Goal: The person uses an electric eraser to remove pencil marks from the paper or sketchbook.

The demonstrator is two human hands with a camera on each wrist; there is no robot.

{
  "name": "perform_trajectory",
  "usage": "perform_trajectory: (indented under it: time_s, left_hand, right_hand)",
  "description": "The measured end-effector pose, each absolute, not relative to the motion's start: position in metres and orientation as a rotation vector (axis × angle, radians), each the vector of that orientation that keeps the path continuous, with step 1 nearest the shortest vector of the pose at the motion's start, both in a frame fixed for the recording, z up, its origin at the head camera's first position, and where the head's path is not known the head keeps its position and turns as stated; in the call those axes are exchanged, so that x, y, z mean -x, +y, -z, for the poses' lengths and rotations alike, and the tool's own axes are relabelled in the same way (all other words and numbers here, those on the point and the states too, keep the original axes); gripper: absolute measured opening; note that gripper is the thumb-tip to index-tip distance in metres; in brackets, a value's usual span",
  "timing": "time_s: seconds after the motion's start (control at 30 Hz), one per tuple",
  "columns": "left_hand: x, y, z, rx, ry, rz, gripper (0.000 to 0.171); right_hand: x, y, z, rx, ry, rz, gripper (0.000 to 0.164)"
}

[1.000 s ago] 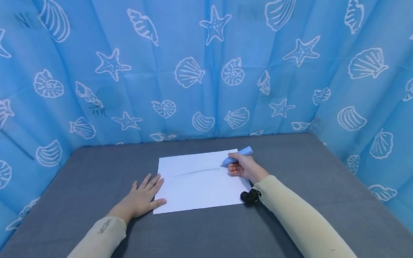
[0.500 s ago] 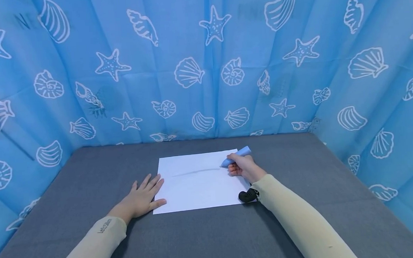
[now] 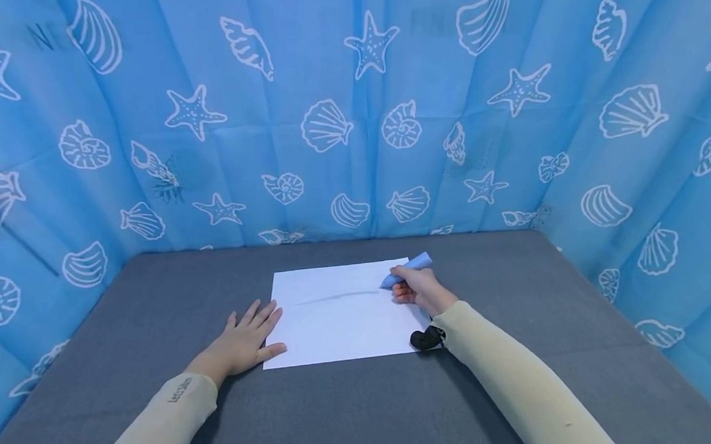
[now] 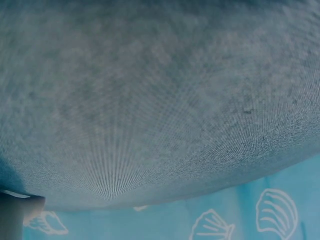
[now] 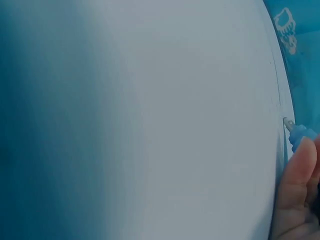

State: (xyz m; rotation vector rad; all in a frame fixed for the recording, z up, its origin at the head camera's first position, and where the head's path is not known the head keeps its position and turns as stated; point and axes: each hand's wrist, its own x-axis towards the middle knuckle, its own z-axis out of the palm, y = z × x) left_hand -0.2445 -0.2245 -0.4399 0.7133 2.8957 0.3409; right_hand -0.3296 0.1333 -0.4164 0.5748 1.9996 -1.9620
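A white sheet of paper [image 3: 337,325] lies on the grey table, with a faint, slightly curved bluish-grey line [image 3: 335,296] across its upper half. My left hand [image 3: 243,341] lies flat with spread fingers, its fingertips and thumb on the paper's left edge. Near the paper's upper right, my right hand [image 3: 423,289] grips a thick light-blue pen [image 3: 418,261] between thumb and fingers. The pen's narrow tip points left, right at the line's right end. In the right wrist view, the thumb [image 5: 299,167] sits behind the pen's ribbed blue front [image 5: 302,136] and pale, metallic-looking tip.
Grey cloth [image 3: 355,412] covers the table around the paper. A blue curtain [image 3: 352,168] with white shells and starfish hangs behind and along both sides. A black wrist piece [image 3: 426,338] at the right sleeve overlaps the paper's lower right corner.
My right hand and the pen have shifted very slightly left since the first frame. The left hand and the paper have stayed in place.
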Motion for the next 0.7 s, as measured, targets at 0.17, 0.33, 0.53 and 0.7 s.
perform_trajectory:
  time_s: [0.17,0.33,0.53,0.7]
  left_hand:
    - [0.2447,-0.2237,0.4382,-0.715,2.890,-0.342,0.083]
    - [0.2463,-0.2256,0.4406,-0.700,2.887,-0.319,0.084]
    - [0.2481,-0.2269,0.4448,-0.725,2.896,-0.338,0.085]
    - [0.2475,-0.2279,0.4464,-0.733,2.908,-0.352,0.086]
  right_hand:
    - [0.3290,0.1344,0.4160,-0.581,2.003,1.965,0.023]
    - [0.3290,0.1337,0.4167,-0.572,1.987,1.987,0.024]
    - [0.3282,0.1343,0.4169,-0.573,1.925,2.021,0.031]
    - [0.3280,0.1358,0.4172,-0.563,1.848,2.041,0.031]
